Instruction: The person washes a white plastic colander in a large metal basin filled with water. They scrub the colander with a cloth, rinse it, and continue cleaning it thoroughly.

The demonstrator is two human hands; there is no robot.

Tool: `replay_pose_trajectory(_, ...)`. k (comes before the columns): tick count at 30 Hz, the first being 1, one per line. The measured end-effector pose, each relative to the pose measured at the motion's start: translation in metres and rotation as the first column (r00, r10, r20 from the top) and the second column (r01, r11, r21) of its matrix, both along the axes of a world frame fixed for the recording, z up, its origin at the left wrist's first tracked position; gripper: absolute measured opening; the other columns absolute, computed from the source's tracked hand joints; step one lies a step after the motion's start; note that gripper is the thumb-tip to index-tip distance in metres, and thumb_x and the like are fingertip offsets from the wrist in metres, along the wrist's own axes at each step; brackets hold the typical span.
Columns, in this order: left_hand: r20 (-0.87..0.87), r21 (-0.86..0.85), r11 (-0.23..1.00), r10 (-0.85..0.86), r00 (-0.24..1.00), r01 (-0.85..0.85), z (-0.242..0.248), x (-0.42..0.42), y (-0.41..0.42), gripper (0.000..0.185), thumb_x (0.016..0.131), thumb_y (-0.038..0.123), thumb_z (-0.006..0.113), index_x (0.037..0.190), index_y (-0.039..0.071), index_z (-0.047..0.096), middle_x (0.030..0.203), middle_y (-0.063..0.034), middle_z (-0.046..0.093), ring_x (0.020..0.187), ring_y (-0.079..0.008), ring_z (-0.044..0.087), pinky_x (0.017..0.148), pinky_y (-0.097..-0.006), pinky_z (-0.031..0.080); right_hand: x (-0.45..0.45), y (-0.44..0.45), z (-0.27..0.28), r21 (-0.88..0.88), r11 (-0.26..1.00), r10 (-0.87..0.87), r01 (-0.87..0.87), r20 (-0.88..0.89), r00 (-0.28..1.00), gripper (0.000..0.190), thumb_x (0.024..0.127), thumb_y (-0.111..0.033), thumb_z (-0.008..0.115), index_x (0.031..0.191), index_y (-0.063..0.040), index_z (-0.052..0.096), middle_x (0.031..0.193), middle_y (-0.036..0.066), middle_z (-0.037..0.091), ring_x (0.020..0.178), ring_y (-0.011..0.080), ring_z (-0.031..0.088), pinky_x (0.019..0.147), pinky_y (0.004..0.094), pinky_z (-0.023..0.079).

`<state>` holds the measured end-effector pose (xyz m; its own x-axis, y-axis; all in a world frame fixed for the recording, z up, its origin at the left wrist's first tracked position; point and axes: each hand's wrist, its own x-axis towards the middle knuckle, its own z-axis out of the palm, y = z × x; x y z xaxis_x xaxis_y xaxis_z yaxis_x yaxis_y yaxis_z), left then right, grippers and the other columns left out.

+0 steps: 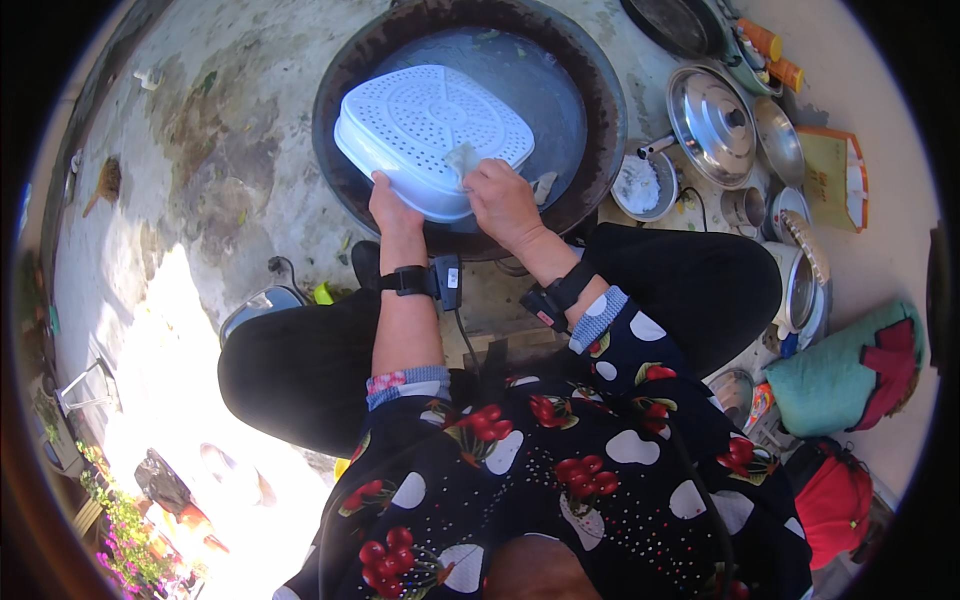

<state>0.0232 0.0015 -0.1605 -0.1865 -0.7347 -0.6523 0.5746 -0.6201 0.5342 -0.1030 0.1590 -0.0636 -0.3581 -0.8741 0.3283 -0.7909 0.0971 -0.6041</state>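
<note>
A white plastic basket with a perforated base [420, 112] is tilted bottom up over a large round metal basin [334, 150]. My left hand [394, 206] grips its near left edge, the fingers mostly hidden beneath. In my right hand [502, 202] is a pale grey cloth [461, 159], pressed to the near right corner of the base. Water [551, 90] with bits of leaf lies in the basin. Another pale scrap [544, 187] rests at the water's right side.
Right of the basin stands a small metal bowl of white powder [639, 186], beside a steel pan lid [709, 124]. A dark pan [671, 26], a metal cup [742, 206] and a paper bag [829, 176] line the wall. A hand brush [103, 184] lies at far left.
</note>
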Motion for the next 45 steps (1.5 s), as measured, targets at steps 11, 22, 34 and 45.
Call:
replay_pose_trajectory(11,0.047,-0.091,0.996,0.004,0.999,0.000,0.004,-0.008,0.009,0.052,0.120,0.033,0.044,0.151,-0.008,0.052,0.149,-0.0218,0.060,0.134,-0.0383,0.062,0.114,-0.0531,0.050,0.009,-0.015,0.007,-0.038,0.999,0.024,-0.025,-0.016,1.000,0.014,0.084,-0.002,0.073,0.097,-0.007,0.069,0.097,0.011,0.063,0.101,0.0353,0.066,0.084,0.0446,0.056)
replay_pose_trajectory(22,0.010,-0.022,1.000,-0.003,1.000,0.003,0.012,-0.002,0.004,0.060,0.120,0.036,0.041,0.161,-0.008,0.042,0.163,-0.0228,0.050,0.147,-0.0413,0.052,0.123,-0.0554,0.042,-0.024,0.013,-0.019,0.095,0.989,-0.115,0.109,0.058,0.992,0.018,0.085,0.000,0.076,0.100,-0.008,0.071,0.101,0.012,0.066,0.105,0.0369,0.067,0.087,0.0464,0.056)
replay_pose_trajectory(34,0.050,0.014,1.000,-0.020,0.999,0.019,0.003,0.008,-0.002,0.060,0.120,0.039,0.040,0.161,-0.006,0.043,0.164,-0.0220,0.051,0.148,-0.0404,0.052,0.126,-0.0564,0.041,-0.030,0.006,-0.060,0.029,0.984,-0.177,0.175,0.178,0.968,0.015,0.088,0.000,0.076,0.101,-0.005,0.078,0.100,0.013,0.071,0.102,0.0382,0.068,0.088,0.0447,0.056)
replay_pose_trajectory(45,0.078,-0.016,1.000,0.004,0.997,-0.003,0.007,0.005,0.004,0.062,0.120,0.039,0.044,0.162,-0.007,0.042,0.164,-0.0222,0.051,0.147,-0.0408,0.053,0.123,-0.0554,0.042,-0.084,-0.002,-0.118,0.291,0.841,-0.516,0.456,0.176,0.839,0.021,0.089,-0.013,0.076,0.109,-0.010,0.080,0.108,0.017,0.074,0.102,0.0389,0.073,0.090,0.0464,0.059)
